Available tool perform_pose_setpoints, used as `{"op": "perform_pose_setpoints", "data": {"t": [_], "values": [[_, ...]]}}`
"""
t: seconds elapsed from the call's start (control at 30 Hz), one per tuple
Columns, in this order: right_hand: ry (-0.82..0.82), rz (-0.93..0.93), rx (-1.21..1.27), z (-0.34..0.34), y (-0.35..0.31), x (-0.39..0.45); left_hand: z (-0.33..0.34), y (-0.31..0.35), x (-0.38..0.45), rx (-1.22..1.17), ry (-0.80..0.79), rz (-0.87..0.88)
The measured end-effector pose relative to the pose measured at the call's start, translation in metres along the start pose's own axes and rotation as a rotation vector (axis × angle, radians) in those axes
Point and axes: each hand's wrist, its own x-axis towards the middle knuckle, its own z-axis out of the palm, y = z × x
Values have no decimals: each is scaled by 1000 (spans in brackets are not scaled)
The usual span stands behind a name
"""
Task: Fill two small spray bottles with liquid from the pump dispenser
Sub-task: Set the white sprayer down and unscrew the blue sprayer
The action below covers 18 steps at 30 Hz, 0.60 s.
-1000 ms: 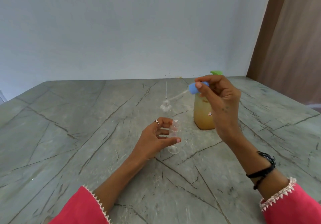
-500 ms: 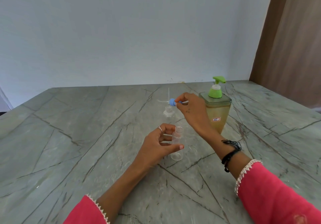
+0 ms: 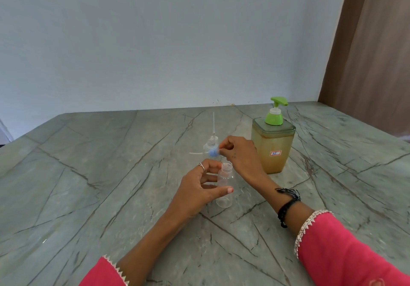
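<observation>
On bench (image 3: 88, 197): left hand (image 3: 197, 188) grips open bottle (image 3: 224, 181) upright for filling; right hand (image 3: 238, 152) pinches blue sprayer (image 3: 213, 152), kept clear.

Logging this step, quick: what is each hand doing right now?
Left hand: grips the clear uncapped bottle.
Right hand: pinches the blue spray cap.

The scene is lit evenly by soft, diffuse light, and no clear source can be identified. Only faint, short shadows are seen on the marble table (image 3: 93, 188) under the hands. No strong glare is noticed; the stone looks matte. Straight edges are bent toward the borders by the wide-angle lens. Slight motion blur is seen on the blue spray cap (image 3: 214, 152); the rest is sharp.
</observation>
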Motion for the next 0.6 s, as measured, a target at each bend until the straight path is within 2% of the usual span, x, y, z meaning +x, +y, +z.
{"op": "perform_pose_setpoints", "data": {"t": [0.6], "values": [[-30,108,71,12,15,-2,-1,0,1,-9,-3,-2]]}}
